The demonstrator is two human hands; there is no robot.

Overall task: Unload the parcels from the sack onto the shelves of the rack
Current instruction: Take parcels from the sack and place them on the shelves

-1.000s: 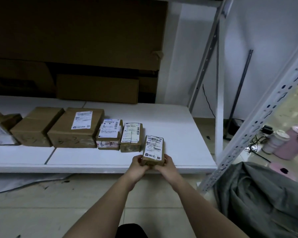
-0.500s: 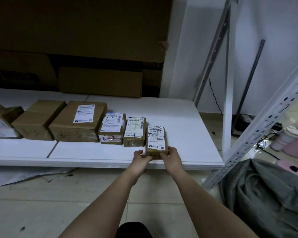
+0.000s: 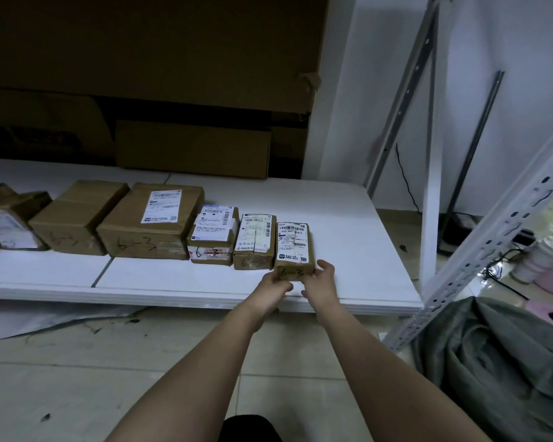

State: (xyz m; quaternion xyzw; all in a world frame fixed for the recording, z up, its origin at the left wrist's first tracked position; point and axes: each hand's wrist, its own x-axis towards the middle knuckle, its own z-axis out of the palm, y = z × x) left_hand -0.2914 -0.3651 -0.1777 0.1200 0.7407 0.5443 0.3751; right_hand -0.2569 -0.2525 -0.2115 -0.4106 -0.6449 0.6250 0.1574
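A small brown parcel (image 3: pixel 293 247) with a white label lies flat on the white shelf (image 3: pixel 348 237), at the right end of a row of parcels. My left hand (image 3: pixel 273 282) holds its near left corner and my right hand (image 3: pixel 323 283) holds its near right corner. Beside it to the left stand a narrow labelled parcel (image 3: pixel 254 240), a taped parcel (image 3: pixel 213 237), a large box (image 3: pixel 154 221) and further boxes (image 3: pixel 77 215). The grey sack (image 3: pixel 498 355) lies crumpled on the floor at the lower right.
The rack's perforated white upright (image 3: pixel 492 237) slants between the shelf and the sack. Flat cardboard sheets (image 3: pixel 192 148) lean at the back of the shelf. A white cup and a pink container (image 3: pixel 543 260) stand on the floor at the far right, by a black cable.
Both hands pushed the small parcel further onto the shelf, until it came level with the row beside the narrow parcel. The hands stay at its near corners.
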